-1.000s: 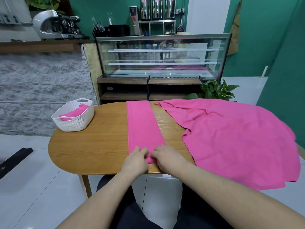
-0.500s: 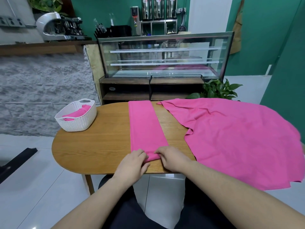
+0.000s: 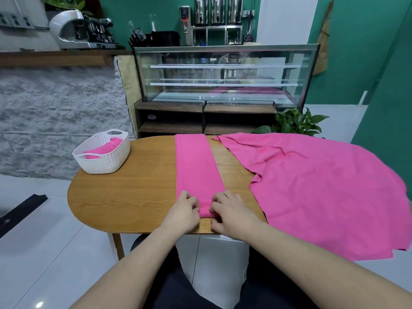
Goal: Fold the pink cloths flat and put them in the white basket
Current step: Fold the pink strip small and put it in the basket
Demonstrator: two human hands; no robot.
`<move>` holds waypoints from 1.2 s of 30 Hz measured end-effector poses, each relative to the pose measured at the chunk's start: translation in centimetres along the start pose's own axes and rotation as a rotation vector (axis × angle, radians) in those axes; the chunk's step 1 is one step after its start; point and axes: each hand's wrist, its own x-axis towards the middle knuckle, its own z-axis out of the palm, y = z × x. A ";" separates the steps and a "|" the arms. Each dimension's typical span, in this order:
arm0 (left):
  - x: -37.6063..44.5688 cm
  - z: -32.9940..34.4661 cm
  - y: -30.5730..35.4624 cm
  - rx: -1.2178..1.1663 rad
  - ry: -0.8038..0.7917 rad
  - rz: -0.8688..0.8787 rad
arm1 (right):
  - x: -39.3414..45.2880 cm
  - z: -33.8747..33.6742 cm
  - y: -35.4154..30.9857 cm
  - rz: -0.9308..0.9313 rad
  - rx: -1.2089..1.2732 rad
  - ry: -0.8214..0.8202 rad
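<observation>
Since a moment ago both hands have parted a little along the strip's near end; left hand (image 3: 184, 211) and right hand (image 3: 229, 214) curl fingers onto folded pink strip (image 3: 197, 168), centre frame; soft, light, limp; grip near corners; white basket (image 3: 103, 162) middle left

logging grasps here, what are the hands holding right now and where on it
Both hands pinch the long folded pink cloth at its near end: left hand on the left corner, right hand on the right corner.
</observation>
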 end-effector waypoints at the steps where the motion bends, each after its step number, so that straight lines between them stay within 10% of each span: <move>1: 0.3 -0.1 0.0 -0.019 -0.005 -0.045 | 0.2 0.2 0.1 -0.016 -0.044 -0.004; 6: 0.4 -0.6 -0.2 0.000 0.046 -0.087 | 1.2 0.9 0.3 0.000 -0.024 -0.008; 14: -1.7 -0.2 -2.7 0.350 0.138 0.384 | 0.9 1.7 0.5 0.062 0.097 -0.027; 21: -1.6 -0.7 -2.8 0.108 0.009 0.327 | 0.8 1.1 -0.2 0.064 0.100 -0.028; 36: -0.3 0.3 1.4 0.389 0.069 -0.068 | 0.2 2.8 -0.5 0.051 -0.103 0.139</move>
